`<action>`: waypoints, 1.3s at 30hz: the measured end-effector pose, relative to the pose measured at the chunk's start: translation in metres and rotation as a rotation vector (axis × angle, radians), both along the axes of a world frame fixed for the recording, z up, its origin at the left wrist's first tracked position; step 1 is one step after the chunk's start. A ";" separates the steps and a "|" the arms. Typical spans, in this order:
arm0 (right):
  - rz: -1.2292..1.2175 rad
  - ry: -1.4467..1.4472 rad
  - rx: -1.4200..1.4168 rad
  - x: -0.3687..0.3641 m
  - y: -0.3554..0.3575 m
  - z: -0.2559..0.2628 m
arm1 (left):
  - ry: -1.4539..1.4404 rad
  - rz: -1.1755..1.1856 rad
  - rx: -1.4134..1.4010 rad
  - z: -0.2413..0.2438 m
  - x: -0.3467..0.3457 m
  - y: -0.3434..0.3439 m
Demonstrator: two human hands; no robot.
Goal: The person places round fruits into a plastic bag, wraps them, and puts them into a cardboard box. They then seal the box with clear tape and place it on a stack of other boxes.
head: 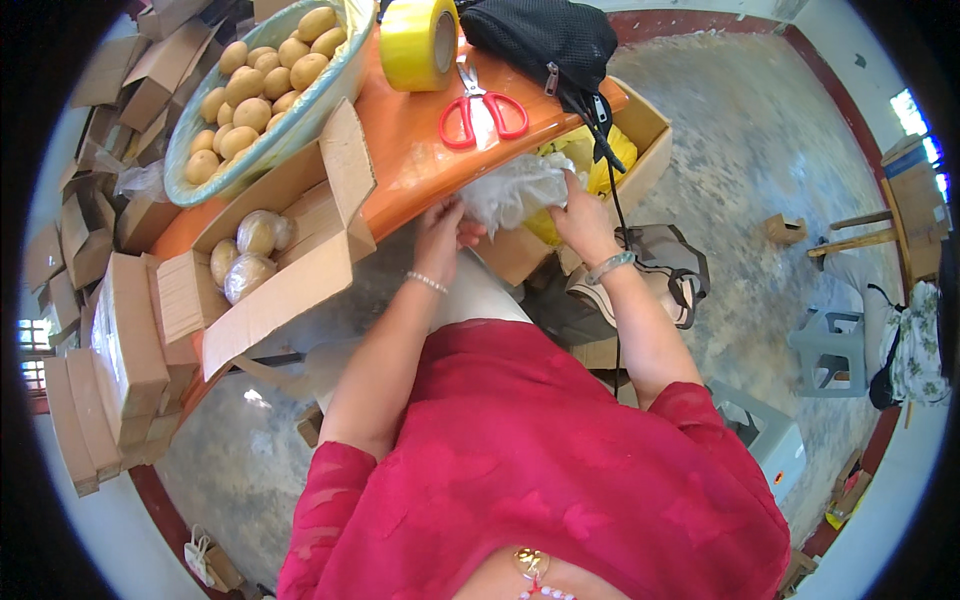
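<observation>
Clear plastic bags (pixel 510 191) are bunched between my two hands, just beyond the table's front edge. My left hand (pixel 442 232) is at their near left side, fingers partly curled; whether it grips them is unclear. My right hand (pixel 586 217) pinches the plastic at its right side. At left, an open cardboard box (pixel 277 322) holds several plastic-wrapped potatoes (pixel 251 277). Behind it, a lined basin (pixel 176 176) is filled with loose potatoes (pixel 251 112). Red-handled scissors (pixel 471 120) and a roll of yellow tape (pixel 420 45) lie on the orange table (pixel 405 150).
A black bag (pixel 540 45) with hanging straps sits at the table's far right. Below it stands a carton (pixel 652 142) holding yellow bags. Flattened and stacked cardboard boxes (pixel 135 352) crowd the left. A plastic stool (pixel 772 442) and a seated person (pixel 862 285) are at right.
</observation>
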State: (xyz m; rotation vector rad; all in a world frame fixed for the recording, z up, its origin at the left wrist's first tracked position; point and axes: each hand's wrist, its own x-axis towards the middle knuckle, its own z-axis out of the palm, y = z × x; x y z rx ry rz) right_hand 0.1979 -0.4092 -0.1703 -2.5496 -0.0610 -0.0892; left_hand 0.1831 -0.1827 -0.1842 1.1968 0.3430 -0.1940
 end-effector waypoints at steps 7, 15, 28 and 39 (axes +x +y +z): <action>0.166 0.099 -0.152 0.063 -0.001 -0.028 | -0.063 0.022 -0.017 -0.008 -0.054 0.020; 0.594 0.395 -0.670 0.156 -0.007 -0.138 | -0.064 0.079 -0.390 0.018 -0.097 0.035; 0.485 0.203 -0.698 0.140 -0.011 -0.113 | -0.178 0.197 -0.263 0.025 -0.122 0.051; 0.464 0.234 0.848 -0.055 0.045 0.081 | -0.189 0.156 -0.220 0.010 -0.127 0.054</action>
